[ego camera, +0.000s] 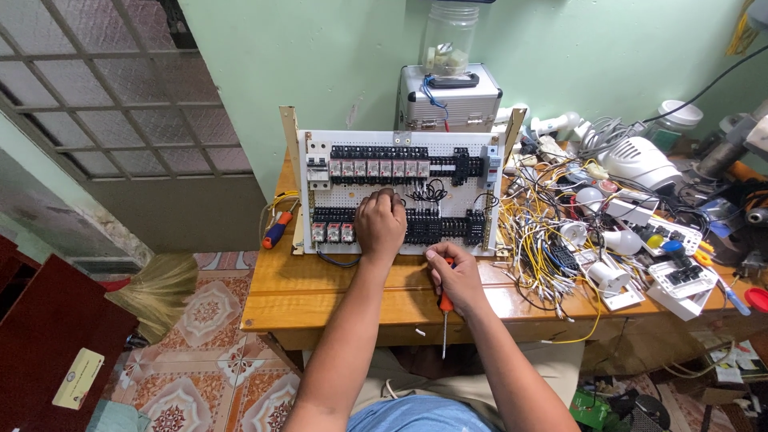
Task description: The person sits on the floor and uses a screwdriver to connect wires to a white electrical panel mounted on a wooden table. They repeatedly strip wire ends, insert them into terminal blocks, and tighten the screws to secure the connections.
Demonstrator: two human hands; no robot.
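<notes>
We're in a home electrical workshop: a wooden bench (320,292) carries a relay panel (400,192), tangled wires (544,240), switches (680,276), bulbs (620,240), above patterned floor tiles (216,320).

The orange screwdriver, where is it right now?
In the head view, the orange screwdriver is in the right hand, shaft pointing down over the wooden table's front edge, just below the electrical panel.

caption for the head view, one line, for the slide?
Left hand pressed on the lower relay row of a white control panel while the right hand holds an orange-handled screwdriver.
</notes>
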